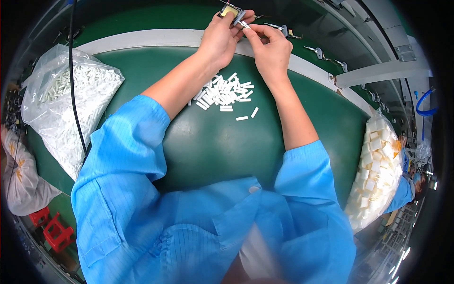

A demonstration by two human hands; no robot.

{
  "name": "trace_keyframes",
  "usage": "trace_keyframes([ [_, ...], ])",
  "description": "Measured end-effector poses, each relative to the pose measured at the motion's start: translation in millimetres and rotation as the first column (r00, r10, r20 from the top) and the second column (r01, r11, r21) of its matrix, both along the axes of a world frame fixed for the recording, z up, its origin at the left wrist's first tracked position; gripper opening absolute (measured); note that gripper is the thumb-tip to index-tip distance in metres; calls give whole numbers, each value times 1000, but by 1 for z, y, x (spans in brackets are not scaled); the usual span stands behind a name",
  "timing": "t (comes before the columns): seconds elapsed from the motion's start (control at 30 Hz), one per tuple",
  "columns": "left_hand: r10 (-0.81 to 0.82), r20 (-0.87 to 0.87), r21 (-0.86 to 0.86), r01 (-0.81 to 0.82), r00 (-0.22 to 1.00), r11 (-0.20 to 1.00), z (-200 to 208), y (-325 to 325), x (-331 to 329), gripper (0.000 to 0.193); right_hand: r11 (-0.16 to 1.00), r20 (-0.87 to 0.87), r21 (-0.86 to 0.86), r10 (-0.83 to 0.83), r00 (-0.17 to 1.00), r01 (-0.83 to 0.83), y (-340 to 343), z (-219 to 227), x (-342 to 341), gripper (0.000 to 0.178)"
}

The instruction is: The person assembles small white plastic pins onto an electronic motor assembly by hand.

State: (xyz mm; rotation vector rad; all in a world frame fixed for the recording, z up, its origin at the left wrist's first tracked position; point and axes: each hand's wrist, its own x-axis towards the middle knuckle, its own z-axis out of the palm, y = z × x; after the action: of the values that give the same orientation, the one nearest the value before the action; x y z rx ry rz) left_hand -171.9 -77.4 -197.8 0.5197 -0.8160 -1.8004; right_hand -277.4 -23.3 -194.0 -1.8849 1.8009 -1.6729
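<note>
My left hand point(220, 45) is closed around a small electrical part point(231, 11) with a yellow block and a grey rim, at the top of the view. Right beside it, my right hand point(274, 53) pinches a short white tube point(244, 24) against the part's edge. The fingertips partly hide where tube and part meet. Below my hands, a loose pile of short white tubes point(224, 92) lies on the green tabletop point(227, 146), with a couple of tubes apart from it.
A clear bag of white tubes point(78, 109) stands at left, a black cable point(72, 71) hanging in front. A bag of pale blocks point(375, 165) sits at right. Beyond the white rail point(146, 39), a green belt point(161, 16) carries several small parts point(319, 52). Red stools point(58, 233) stand lower left.
</note>
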Motion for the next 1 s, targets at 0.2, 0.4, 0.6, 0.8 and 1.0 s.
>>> trace_keyframes([
  [0.2, -31, -12, 13, 31, 999, 999, -7, 3, -5, 24, 981, -411, -196, -72, 909, -11, -1, -1, -7, 14],
  [0.4, -80, 227, -74, 99, 971, 992, -7, -36, -2, 30, 999, -279, -25, 37, 959, -46, -3, 7, -5, 24],
  [0.6, 660, 666, -746, 345, 349, 570, 25, -102, 16, 25, 929, 257, 329, 85, 963, -170, -7, 8, -23, 18],
  [0.8, 732, 679, -511, 673, -66, 535, -16, -146, 14, 32, 840, 211, 482, 167, 963, -251, 22, 14, -22, 25],
  [1.0, 750, 626, -758, 390, 211, 523, -14, -104, 38, 35, 892, -219, 332, 390, 894, -307, 99, 5, 3, 80],
])
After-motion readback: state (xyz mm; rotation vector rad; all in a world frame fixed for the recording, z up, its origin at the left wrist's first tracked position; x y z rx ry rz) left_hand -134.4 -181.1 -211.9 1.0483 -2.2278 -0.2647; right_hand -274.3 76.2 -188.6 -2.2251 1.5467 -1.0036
